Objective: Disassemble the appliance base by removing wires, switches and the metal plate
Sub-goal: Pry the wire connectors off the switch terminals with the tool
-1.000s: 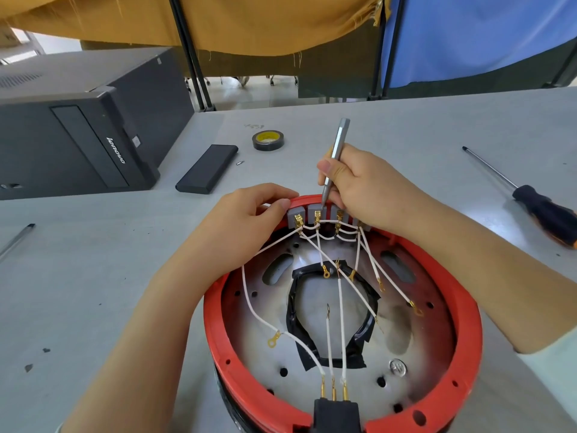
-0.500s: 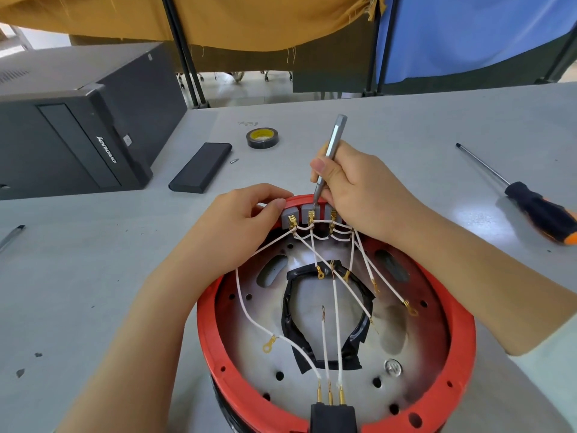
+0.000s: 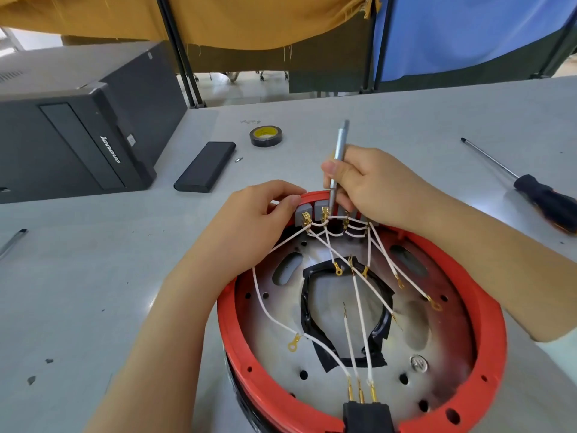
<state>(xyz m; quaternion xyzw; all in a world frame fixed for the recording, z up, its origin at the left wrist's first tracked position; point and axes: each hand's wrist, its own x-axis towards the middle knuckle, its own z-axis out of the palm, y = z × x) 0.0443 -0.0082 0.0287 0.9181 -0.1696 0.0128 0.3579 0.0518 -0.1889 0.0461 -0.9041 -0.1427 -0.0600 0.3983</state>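
- Switch removal is judged the step in hand — the slim metal tool [image 3: 338, 164], pinched in the right hand [image 3: 371, 185], is set tip-down at the grey switches [image 3: 315, 211] on the far rim of the red base [image 3: 487, 323].
- Left hand [image 3: 259, 217] is curled over that rim, thumb on the leftmost switch.
- Next, prying a switch free is called for — gently, as the white wires [image 3: 359, 301] are attached.
- Counted: four switches at least, one metal plate [image 3: 274, 317], one screwdriver [image 3: 530, 189] at the right, one tape roll [image 3: 265, 135] beyond.

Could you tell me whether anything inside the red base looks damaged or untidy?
Yes. The black tape around the central opening of the metal plate is wrinkled and ragged, with a loose flap at its lower left. Several white wires end in unattached gold terminals lying loose across the plate.
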